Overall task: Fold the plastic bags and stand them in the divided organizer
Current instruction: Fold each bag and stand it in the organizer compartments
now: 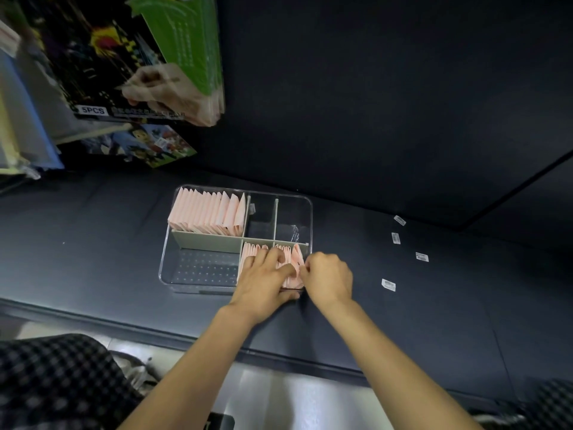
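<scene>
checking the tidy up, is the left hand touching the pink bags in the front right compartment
Touching. The head view shows the left hand lying flat on the standing pink bags, fingers spread over their top edges.

Black printed package (93, 72) at ten o'clock: "5PCS" in a white label on its lower edge; the line beside it is too blurred to read.
Green printed package (186, 41) at eleven o'clock: print illegible.
Small white stickers (388, 285) at three o'clock: unreadable.

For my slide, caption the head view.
Both hands, left hand and right hand, tuck pink folded bags into the near-right compartment of a clear organizer.
</scene>
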Tool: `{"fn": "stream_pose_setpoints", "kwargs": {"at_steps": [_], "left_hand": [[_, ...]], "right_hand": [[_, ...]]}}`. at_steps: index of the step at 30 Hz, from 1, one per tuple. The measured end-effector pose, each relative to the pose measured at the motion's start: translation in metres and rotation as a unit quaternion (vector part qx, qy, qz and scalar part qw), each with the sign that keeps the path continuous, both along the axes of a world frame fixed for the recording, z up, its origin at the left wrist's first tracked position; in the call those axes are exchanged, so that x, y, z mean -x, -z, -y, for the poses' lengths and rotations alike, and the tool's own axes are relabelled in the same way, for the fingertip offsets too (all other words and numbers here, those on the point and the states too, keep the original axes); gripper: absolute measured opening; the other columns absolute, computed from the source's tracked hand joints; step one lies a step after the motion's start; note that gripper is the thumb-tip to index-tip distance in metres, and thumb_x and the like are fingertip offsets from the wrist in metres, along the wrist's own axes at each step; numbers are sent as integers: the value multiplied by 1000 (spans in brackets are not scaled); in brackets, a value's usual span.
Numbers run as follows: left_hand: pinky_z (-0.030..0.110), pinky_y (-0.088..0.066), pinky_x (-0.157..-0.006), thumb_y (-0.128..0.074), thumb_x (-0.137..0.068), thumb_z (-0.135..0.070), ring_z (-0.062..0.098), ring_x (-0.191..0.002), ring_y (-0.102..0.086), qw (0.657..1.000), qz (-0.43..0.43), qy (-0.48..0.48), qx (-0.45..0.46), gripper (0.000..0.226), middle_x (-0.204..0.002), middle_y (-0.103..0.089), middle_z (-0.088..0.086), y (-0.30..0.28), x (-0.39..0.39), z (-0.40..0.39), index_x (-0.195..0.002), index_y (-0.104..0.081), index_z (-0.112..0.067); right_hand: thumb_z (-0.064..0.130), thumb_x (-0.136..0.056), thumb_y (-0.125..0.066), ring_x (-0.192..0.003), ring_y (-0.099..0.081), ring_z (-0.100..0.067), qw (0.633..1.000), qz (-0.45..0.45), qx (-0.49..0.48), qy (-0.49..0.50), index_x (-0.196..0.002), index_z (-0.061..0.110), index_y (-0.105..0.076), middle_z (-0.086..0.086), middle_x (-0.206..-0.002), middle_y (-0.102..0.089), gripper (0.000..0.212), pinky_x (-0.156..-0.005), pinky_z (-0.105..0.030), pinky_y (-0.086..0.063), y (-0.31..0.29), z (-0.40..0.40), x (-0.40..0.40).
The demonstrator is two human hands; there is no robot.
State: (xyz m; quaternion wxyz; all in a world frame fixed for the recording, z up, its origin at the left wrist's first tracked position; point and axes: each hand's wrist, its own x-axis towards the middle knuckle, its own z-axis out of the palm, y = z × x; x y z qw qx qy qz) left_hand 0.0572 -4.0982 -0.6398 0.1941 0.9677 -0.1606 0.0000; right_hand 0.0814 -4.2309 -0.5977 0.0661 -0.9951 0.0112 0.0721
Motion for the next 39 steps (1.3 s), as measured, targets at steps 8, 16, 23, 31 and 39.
{"fn": "stream_pose_setpoints", "kwargs": {"at_steps": [8, 16, 23, 31, 39], "left_hand": [[47, -40, -91, -73, -78, -32, 33, -111, -50, 965, 98, -215, 111, 46, -119, -54, 13, 0, 26, -15, -119, -61, -13], [38, -10, -114, -56, -84, -55, 19, -125, -46, 954, -17, -270, 129, 81, -132, -55, 3, 20, 29, -18, -146, -24, -13], [30, -17, -101, -66, -77, -54, 18, -115, -52, 959, -6, -242, 149, 86, -123, -60, -1, 22, 16, -6, -144, -28, -15], [35, -22, -103, -67, -78, -50, 17, -115, -53, 967, -30, -201, 154, 79, -121, -61, -3, 16, -18, 36, -141, -30, -19], [47, -28, -108, -67, -85, -25, 30, -126, -45, 948, -44, -244, 201, 62, -136, -49, 11, -26, -26, 57, -139, -40, -13]], "right_hand": [[45, -96, -42, -87, -64, -29, 1000, -22, 11, -6, -92, 15, -68, -7, -93, -69, 40, -62, -29, -40, 15, -2, 12], [46, -96, -43, -83, -65, -26, 996, 68, -48, -31, -104, 20, -49, -3, -89, -68, 29, -59, -31, -38, 26, 15, 33], [31, -94, -54, -86, -57, -21, 979, 39, -198, -15, -94, 13, -54, -3, -86, -64, 18, -63, -29, -37, 33, 37, 29], [16, -97, -46, -99, -54, -24, 985, 13, -174, -2, -103, 11, -52, -7, -104, -60, 10, -75, -31, -42, 29, 81, 12], [15, -95, -49, -106, -53, -18, 979, -13, -204, -22, -123, 18, -52, -1, -114, -58, 29, -88, -26, -42, -12, 117, 28]]}}
